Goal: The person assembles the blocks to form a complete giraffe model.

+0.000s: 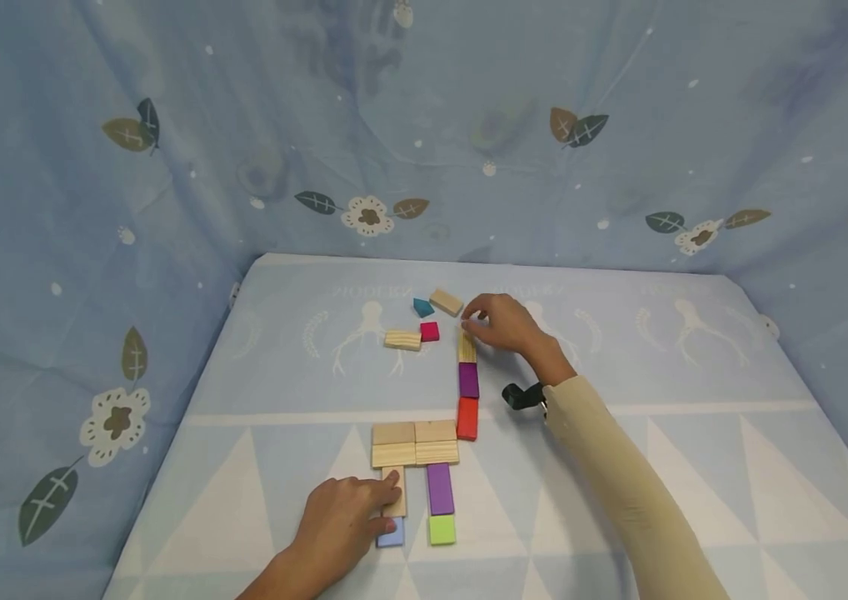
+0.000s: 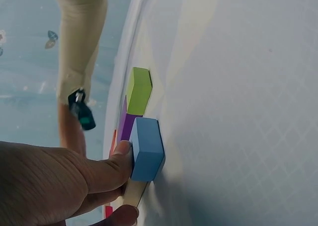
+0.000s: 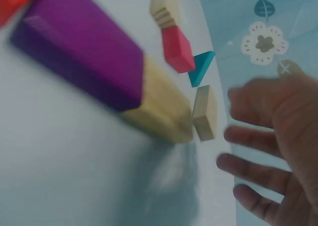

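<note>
My left hand (image 1: 337, 521) rests on a plain wooden block (image 1: 399, 504), its index fingertip on top and its thumb on the light blue block (image 2: 148, 149) just below. Alongside stand a purple block (image 1: 441, 489) and a lime green block (image 1: 442, 530) in a matching column. Above both columns, several wooden blocks (image 1: 394, 432) form a rectangle. From its upper right corner runs a line of a red block (image 1: 467, 418), a dark purple block (image 3: 94, 47) and a wooden block (image 3: 161, 104). My right hand (image 3: 278, 141), fingers loosely bent and holding nothing, hovers by that line's far end.
Beyond the rectangle lie a loose wooden block (image 1: 402, 339), a pinkish red block (image 1: 430, 332), a teal triangular block (image 1: 423, 307) and another wooden block (image 1: 446, 302). A patterned blue cloth (image 1: 424, 125) hangs behind the table (image 1: 619, 333). A dark device (image 1: 523, 396) sits at the right wrist.
</note>
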Action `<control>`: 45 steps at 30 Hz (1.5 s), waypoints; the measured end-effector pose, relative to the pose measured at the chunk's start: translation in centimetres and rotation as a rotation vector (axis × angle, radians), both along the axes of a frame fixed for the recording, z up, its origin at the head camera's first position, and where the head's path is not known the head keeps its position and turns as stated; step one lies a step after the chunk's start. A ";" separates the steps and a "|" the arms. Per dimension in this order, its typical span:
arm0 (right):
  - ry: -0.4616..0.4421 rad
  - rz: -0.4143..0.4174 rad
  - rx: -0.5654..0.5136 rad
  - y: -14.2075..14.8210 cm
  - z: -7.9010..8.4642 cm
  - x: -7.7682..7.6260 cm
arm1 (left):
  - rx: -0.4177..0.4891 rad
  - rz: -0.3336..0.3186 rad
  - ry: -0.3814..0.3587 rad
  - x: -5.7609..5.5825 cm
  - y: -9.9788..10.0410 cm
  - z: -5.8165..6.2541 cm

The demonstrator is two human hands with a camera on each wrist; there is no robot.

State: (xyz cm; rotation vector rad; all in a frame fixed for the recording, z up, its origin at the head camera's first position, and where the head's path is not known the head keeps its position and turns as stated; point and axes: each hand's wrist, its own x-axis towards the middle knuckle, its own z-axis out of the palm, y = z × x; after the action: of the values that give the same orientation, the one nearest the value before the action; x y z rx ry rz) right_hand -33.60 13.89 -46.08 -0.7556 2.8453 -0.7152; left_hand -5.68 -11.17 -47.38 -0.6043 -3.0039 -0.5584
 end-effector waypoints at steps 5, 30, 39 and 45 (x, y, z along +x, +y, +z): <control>-0.027 -0.091 0.042 -2.2 0.3 -2.3 | 0.001 0.011 -0.021 0.1 -0.2 0.1; -0.116 -0.303 0.213 -3.3 0.3 -3.4 | 0.033 0.002 -0.005 0.0 0.1 0.1; -0.165 -0.286 0.218 -3.0 0.8 -2.5 | 0.041 0.003 0.021 0.1 0.1 0.0; -0.179 -0.279 0.226 -2.8 0.6 -2.3 | 0.039 0.005 0.009 0.1 0.1 -0.1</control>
State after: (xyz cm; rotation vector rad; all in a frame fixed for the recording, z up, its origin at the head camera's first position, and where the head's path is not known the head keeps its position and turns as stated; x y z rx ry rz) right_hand -35.87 11.12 -45.46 -0.2514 2.8270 -0.4512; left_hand -5.57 -11.11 -47.50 -0.5952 -2.9780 -0.6106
